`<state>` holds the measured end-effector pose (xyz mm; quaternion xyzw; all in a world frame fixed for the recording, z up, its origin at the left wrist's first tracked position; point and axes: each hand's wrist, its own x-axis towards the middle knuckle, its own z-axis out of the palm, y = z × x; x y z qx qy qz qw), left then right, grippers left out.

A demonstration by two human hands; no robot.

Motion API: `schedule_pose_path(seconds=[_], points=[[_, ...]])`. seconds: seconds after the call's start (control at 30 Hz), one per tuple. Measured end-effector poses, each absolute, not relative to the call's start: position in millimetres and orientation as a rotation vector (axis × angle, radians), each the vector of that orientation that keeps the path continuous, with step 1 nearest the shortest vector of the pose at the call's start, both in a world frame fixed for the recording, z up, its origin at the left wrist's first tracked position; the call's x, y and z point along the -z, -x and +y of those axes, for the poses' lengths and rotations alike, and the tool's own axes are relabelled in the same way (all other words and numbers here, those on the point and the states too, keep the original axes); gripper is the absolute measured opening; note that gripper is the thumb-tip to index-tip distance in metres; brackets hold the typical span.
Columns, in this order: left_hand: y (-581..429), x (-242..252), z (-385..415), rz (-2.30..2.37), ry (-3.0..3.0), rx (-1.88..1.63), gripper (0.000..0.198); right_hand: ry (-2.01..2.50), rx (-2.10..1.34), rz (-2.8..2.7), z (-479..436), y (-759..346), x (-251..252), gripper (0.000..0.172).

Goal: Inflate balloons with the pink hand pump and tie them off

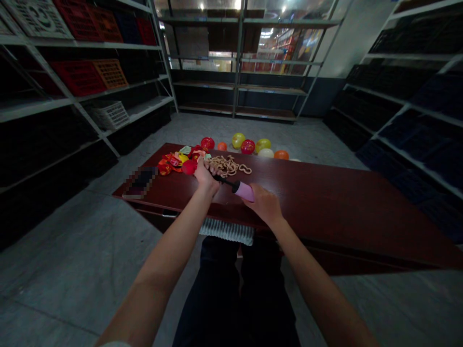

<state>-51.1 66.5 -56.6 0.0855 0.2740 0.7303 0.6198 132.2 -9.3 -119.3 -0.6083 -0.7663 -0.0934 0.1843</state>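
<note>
My right hand (265, 202) is wrapped round the pink barrel of a balloon hand pump (245, 191). A black rod runs from the barrel to my left hand (208, 173), whose fingers are closed round the pump's dark far end. A small red balloon (189, 167) shows just beyond my left fingers; whether it sits on the nozzle is hidden by the hand. Flat, uninflated balloons and wrappers (169, 164) in red, orange and yellow lie in a pile to the left. Beside my left hand, a heap of beige twisted long balloons (229, 166) rests on the table.
The dark red table (325, 202) spans the front, with a blurred phone-like object (141, 182) at its left end. Inflated balloons (248, 146) lie on the floor beyond. A grey ribbed cloth (227, 230) hangs at the near edge. Shelves with crates (81, 77) stand around.
</note>
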Motion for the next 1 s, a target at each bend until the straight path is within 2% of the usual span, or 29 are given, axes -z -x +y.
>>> schedule_pose_path(seconds=[0.37,0.6,1.0], points=[[94.5,24.5,79.2,0.613,-0.253,-1.729,0.046,1.58,0.505,-2.175,10.0,-168.3,141.8,0.037],[111.1,11.8,87.8,0.594,-0.265,-1.863,0.045,1.853,0.381,-1.899,13.6,-173.6,144.8,0.039],[48.0,22.1,85.2,0.585,-0.342,-1.838,0.051,1.841,0.317,-1.868,12.8,-176.8,145.1,0.034]])
